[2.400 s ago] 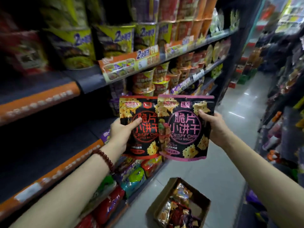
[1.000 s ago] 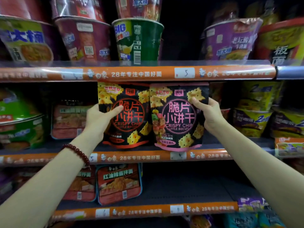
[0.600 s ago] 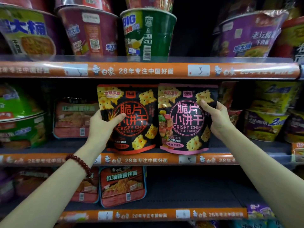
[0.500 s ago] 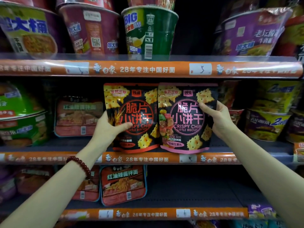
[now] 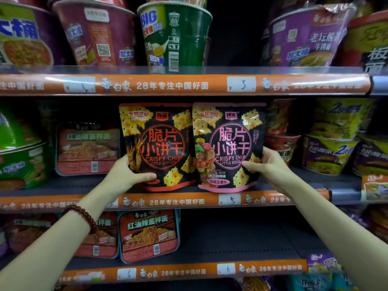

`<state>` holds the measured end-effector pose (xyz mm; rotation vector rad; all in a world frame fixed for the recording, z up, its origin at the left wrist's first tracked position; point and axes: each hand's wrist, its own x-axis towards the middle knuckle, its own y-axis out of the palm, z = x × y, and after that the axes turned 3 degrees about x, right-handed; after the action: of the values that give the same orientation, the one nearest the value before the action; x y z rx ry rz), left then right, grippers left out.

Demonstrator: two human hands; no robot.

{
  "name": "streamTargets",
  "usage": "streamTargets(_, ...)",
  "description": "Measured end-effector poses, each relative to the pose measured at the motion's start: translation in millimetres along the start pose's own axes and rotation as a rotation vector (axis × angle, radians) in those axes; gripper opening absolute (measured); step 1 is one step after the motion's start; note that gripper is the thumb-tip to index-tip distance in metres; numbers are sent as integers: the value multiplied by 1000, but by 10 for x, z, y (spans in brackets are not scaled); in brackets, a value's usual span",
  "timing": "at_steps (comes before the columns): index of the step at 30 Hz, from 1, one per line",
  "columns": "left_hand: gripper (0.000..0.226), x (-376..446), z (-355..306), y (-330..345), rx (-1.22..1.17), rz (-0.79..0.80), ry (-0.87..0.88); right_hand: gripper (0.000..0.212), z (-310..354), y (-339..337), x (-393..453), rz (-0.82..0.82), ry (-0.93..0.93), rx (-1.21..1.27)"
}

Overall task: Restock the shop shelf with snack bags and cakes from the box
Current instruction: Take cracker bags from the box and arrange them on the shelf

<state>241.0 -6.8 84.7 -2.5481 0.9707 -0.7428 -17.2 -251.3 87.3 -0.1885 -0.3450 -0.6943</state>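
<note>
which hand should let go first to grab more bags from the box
Probably the left hand. Its orange-trimmed bag seems to sit upright on the middle shelf; the right hand grips the pink-trimmed bag, its base apparently at the shelf lip.

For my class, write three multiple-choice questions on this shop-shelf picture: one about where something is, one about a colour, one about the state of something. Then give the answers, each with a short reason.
1. Where do the two biscuit bags stand?
A. on the top shelf among the cups
B. on the middle shelf, side by side
C. on the floor

2. What colour trims the bag in the right hand?
A. pink
B. green
C. blue

3. What are the hands doing?
A. hanging free
B. both holding one bag
C. each gripping its own bag

Answers:
1 B: the orange-trimmed bag and the pink-trimmed bag sit upright with their bases at the middle shelf edge.
2 A: its circle and bottom band are pink.
3 C: the left hand clasps the orange-trimmed bag's lower left, the right hand the pink-trimmed bag's right edge.
</note>
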Motion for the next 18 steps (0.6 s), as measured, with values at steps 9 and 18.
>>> streamTargets(9, 66, 177, 96, 17, -28, 65, -34, 32, -144, 92, 140, -117, 10, -25)
streamTargets(18, 80, 353, 208, -82, -27, 192, -69, 57, -174, 117, 220, -25, 31, -235)
